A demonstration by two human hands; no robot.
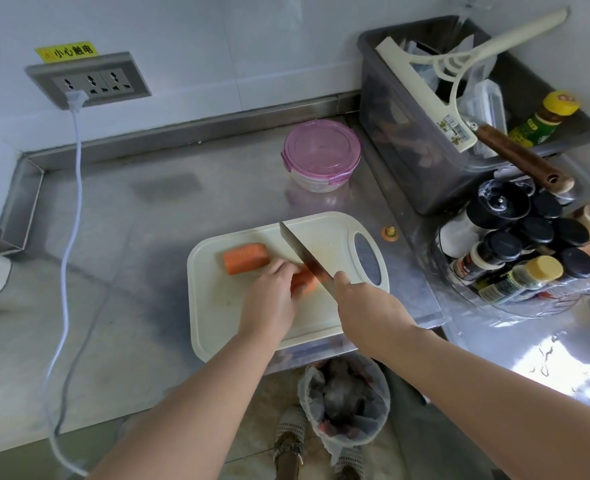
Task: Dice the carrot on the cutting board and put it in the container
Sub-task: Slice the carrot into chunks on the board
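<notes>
Left hand [272,299] curled over the orange carrot piece [304,284] on the white plastic cutting board [214,306], fingers bent and pressing down, likely to stop it rolling under the blade; right hand [366,306] wrapped round the handle of the steel kitchen knife [298,249], handle itself hidden in the grip; blade runs away from the right hand and meets the carrot piece right at the left fingertips, so judged mid-cut.

Second orange carrot chunk [246,258] lies on the board just beyond the left hand, apart from the blade, probably parked for later; no dice visible, so task looks early.

Round clear container with pink clip lid [321,152] on the steel counter [130,254], well beyond both hands past the board's far edge; lid on, contents unreadable through the wall; lid must come off before anything goes in.

Small carrot top [389,233] on the counter beyond the right hand, looks discarded; bag-lined waste bin [345,403] on the floor under the right forearm, dark scraps inside, can't tell what; grey plastic tub [407,150] far to the right holds a cream squeegee [425,88] and bags; rack of dark-capped spice jars [515,244] just right of the right hand.
</notes>
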